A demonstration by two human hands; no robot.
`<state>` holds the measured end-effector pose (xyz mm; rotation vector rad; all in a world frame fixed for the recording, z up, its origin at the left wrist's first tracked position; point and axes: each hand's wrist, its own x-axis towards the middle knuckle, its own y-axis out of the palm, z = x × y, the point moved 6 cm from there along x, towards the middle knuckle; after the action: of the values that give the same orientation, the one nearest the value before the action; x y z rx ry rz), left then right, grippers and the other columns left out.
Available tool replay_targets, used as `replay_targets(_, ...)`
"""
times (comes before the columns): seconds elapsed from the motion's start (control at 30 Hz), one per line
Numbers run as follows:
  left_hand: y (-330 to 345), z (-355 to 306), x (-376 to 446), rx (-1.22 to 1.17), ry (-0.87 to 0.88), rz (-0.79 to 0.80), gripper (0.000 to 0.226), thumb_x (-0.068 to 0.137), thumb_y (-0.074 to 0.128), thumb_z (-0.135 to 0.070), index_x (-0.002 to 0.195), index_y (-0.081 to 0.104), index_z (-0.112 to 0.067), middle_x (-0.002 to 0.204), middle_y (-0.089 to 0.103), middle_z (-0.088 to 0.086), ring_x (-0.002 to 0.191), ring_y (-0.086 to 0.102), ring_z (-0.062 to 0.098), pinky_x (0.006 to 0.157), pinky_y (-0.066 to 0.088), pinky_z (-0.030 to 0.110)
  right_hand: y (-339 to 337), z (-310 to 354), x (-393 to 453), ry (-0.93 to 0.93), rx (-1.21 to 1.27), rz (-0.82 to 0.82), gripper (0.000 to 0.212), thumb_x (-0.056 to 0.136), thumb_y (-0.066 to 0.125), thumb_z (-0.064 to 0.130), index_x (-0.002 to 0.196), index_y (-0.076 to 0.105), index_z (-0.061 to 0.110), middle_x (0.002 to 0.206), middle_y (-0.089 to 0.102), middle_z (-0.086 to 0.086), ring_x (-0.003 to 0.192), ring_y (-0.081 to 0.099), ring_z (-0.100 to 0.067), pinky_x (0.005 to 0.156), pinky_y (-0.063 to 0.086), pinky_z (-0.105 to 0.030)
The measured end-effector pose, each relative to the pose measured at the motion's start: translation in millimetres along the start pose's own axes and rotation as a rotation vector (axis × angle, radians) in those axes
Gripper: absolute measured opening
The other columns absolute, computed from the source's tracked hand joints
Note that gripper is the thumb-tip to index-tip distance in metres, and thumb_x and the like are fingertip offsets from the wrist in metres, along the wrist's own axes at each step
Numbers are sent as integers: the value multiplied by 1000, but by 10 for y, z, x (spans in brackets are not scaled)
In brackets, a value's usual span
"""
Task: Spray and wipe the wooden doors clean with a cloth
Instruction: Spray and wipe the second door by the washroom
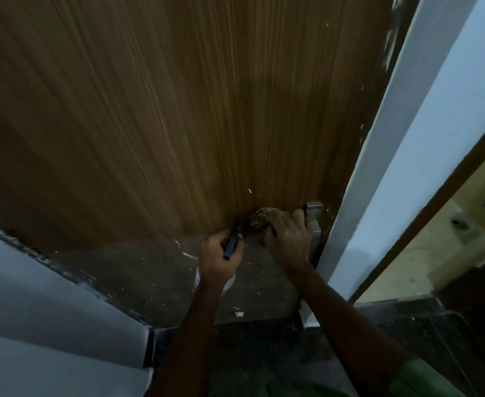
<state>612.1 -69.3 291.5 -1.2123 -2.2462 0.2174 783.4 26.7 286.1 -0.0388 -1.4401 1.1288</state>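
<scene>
Right hand [285, 234] presses bunched cloth [259, 222] on wooden door [178, 110] low down, just beside metal handle plate [314, 222]. Left hand [221, 256] grips spray bottle [231, 245], white body hangs below, nozzle twd door. Step looks like wiping, mid-task. Next prob: wipe around handle w/o snagging, then up the panel. White frame [378, 167] close on right, tight room; floor [155, 270] speckled w/ debris.
</scene>
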Motion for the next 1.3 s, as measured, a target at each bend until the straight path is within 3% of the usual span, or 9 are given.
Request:
replay_targets(0.13, -3, 49, 47, 16, -27, 96, 17, 92, 68, -35, 77, 65, -29, 60, 60, -13, 49, 53, 8, 50, 41, 23, 252, 406, -5, -83, -7, 154, 37, 79, 80, 31, 112, 72, 18, 111, 73, -2, 104, 49, -24, 84, 32, -40)
replay_targets(0.27, 44, 95, 107, 27, 12, 166, 20, 95, 72, -19, 77, 66, -25, 60, 61, -11, 51, 57, 11, 50, 43, 23, 340, 555, -258, -226, 21, 243, 33, 83, 77, 20, 116, 72, 16, 115, 72, -3, 103, 53, -22, 82, 40, -39)
replay_targets(0.37, 159, 66, 135, 17, 17, 210, 22, 92, 67, -36, 73, 64, -26, 58, 60, -7, 52, 59, 14, 50, 45, 27, 190, 335, -478, -56, 135, 188, 31, 91, 70, 14, 122, 69, 14, 119, 69, -6, 103, 59, -22, 85, 49, -35)
replay_targets(0.5, 352, -62, 150, 80, 94, 250, 38, 93, 75, -17, 66, 54, -35, 52, 52, -14, 51, 57, 4, 51, 33, 8, -7, 54, -727, 121, 204, 176, 33, 91, 70, 13, 124, 67, 13, 116, 68, -6, 101, 58, -18, 82, 50, -30)
replay_targets(0.67, 568, -202, 104, 66, 142, 289, 42, 94, 74, -14, 67, 53, -38, 51, 51, -17, 49, 55, 7, 50, 33, 9, -215, -227, -936, 405, 282, 284, 38, 87, 71, 8, 124, 63, 11, 117, 56, -9, 100, 58, -22, 78, 54, -33)
replay_targets(0.8, 638, -155, 27, 11, 84, 289, 26, 94, 71, -19, 71, 60, -24, 57, 57, -15, 47, 53, 9, 50, 35, 15, -599, -413, -628, 434, 311, 17, 27, 86, 59, 11, 111, 67, 8, 108, 51, -7, 94, 48, -14, 75, 43, -20)
replay_targets(0.87, 674, -160, -28, 8, 53, 295, 19, 94, 73, -16, 80, 65, -24, 61, 61, -19, 51, 56, 5, 52, 36, 10, -648, -447, -450, 438, 299, 39, 31, 85, 65, 13, 116, 67, 12, 114, 53, -8, 102, 42, -9, 82, 36, -13)
replay_targets(1.07, 716, -192, -100, -10, 4, 232, 23, 93, 68, -29, 72, 59, -29, 55, 55, -13, 46, 52, 11, 50, 37, 20, -265, -398, -191, 242, 106, 437, 36, 83, 65, 27, 118, 65, 19, 120, 65, -4, 119, 47, -29, 87, 41, -43)
replay_targets(1.3, 855, -52, -175, 165, -30, 403, 19, 84, 65, -47, 79, 63, -29, 62, 57, -14, 55, 55, 4, 57, 40, 21, -288, -646, -279, 149, 221, 531, 45, 87, 42, 40, 127, 54, 25, 125, 61, -3, 123, 40, -30, 92, 41, -50)
